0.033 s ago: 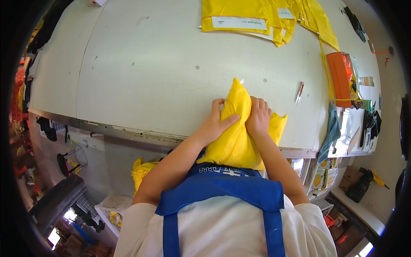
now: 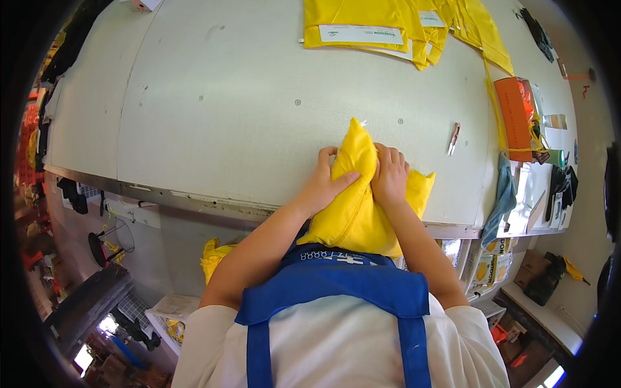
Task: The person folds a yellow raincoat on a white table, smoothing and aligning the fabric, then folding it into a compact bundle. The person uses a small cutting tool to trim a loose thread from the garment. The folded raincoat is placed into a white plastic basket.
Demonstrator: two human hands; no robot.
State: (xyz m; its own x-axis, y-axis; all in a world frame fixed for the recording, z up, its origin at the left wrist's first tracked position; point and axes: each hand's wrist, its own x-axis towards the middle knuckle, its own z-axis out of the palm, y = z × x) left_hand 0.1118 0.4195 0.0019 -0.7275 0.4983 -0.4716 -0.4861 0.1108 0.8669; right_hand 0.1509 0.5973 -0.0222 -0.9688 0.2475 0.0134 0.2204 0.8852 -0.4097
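A yellow cloth piece [image 2: 352,220], puffed like a small cushion with a seam down its front, stands at the table's near edge against my blue apron [image 2: 333,291]. Its pointed corner rises between my hands, and another corner sticks out past my right wrist. My left hand [image 2: 325,180] grips its left side, thumb across the front and fingers behind. On the right, my right hand [image 2: 390,174] is closed with curled fingers against the cloth behind the raised corner. What its fingertips hold there is hidden.
Flat yellow pieces with white labels [image 2: 361,33] lie at the table's far side. Small thread snips [image 2: 454,138] rest to the right, near an orange box [image 2: 513,119] and a blue cloth [image 2: 501,197]. The pale table [image 2: 213,136] has a worn near edge.
The raised corner of the yellow cloth piece has tipped very slightly left. Both hands keep their hold.
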